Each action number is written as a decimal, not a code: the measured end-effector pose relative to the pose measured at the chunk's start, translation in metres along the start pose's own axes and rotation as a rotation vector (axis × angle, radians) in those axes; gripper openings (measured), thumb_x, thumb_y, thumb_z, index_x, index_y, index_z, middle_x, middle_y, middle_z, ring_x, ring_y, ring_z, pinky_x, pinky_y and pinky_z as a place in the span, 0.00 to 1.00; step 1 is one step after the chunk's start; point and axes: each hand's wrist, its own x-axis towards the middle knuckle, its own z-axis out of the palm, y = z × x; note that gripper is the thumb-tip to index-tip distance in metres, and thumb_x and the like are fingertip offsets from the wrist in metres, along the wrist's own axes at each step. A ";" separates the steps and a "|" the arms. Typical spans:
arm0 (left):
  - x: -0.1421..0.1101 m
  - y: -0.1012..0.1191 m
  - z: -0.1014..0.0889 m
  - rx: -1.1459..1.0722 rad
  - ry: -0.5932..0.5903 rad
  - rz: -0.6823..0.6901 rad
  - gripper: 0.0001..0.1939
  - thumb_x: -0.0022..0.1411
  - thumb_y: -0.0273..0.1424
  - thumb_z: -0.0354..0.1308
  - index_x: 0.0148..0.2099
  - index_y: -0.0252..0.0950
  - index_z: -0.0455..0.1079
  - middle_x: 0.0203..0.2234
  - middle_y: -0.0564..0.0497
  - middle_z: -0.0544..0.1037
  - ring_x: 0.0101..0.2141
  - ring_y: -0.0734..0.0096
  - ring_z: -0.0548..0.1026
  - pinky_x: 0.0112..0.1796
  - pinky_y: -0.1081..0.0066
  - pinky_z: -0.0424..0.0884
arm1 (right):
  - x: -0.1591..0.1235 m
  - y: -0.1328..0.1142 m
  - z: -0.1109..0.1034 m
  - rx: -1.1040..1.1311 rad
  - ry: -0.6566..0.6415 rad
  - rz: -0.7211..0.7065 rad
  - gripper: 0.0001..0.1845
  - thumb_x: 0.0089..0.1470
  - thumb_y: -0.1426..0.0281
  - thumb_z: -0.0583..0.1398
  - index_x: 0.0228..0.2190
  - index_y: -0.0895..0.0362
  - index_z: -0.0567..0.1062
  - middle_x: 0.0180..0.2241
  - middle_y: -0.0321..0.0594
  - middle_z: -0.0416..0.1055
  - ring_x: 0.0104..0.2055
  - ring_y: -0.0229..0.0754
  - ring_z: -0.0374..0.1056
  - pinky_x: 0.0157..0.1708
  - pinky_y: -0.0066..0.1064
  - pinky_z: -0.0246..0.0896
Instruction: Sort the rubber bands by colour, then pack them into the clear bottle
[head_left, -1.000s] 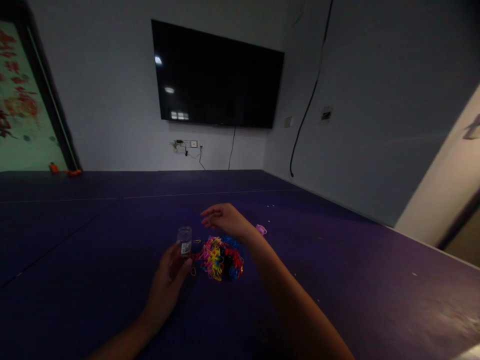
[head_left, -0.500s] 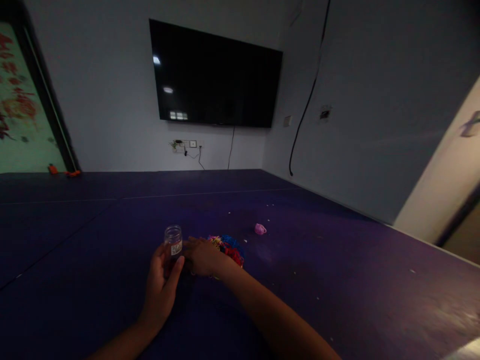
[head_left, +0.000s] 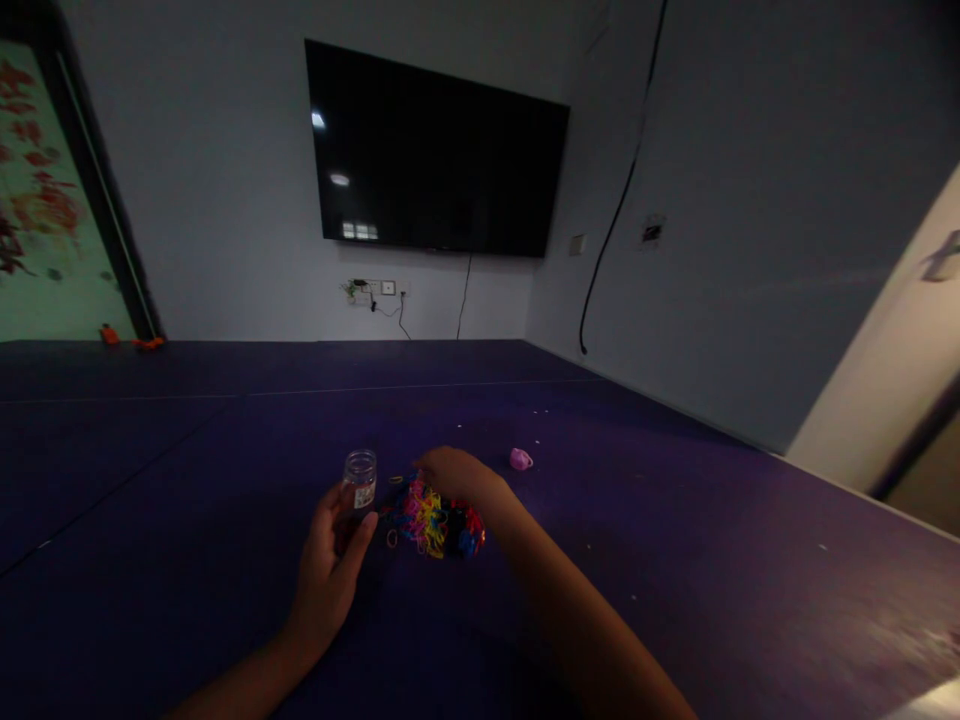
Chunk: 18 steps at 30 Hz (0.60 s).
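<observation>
Our left hand [head_left: 328,572] grips the upright jar [head_left: 358,482]; our right hand [head_left: 452,472] rests curled on the band pile [head_left: 431,521] just right. Table [head_left: 187,500] open all around; edges far off.

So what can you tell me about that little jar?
The jar is small, clear and looks like glass, with a white label on its side and no lid on. It stands upright on the dark purple table, held by the left hand around its lower part. A pile of colourful bands lies just right of it.
</observation>
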 end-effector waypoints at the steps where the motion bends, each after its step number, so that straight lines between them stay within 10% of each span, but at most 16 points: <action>1: 0.000 0.001 0.000 0.009 -0.007 0.002 0.28 0.54 0.44 0.56 0.54 0.38 0.58 0.47 0.43 0.72 0.46 0.58 0.72 0.45 0.60 0.69 | -0.001 0.004 -0.002 0.017 0.002 0.011 0.16 0.52 0.71 0.56 0.43 0.56 0.75 0.44 0.47 0.73 0.46 0.46 0.69 0.43 0.31 0.60; 18: 0.001 -0.009 0.000 0.083 -0.102 0.054 0.25 0.52 0.41 0.59 0.51 0.38 0.64 0.46 0.44 0.74 0.45 0.58 0.73 0.46 0.59 0.68 | 0.002 0.001 0.014 0.101 -0.048 -0.040 0.20 0.35 0.66 0.68 0.35 0.58 0.78 0.36 0.42 0.75 0.37 0.44 0.69 0.33 0.26 0.58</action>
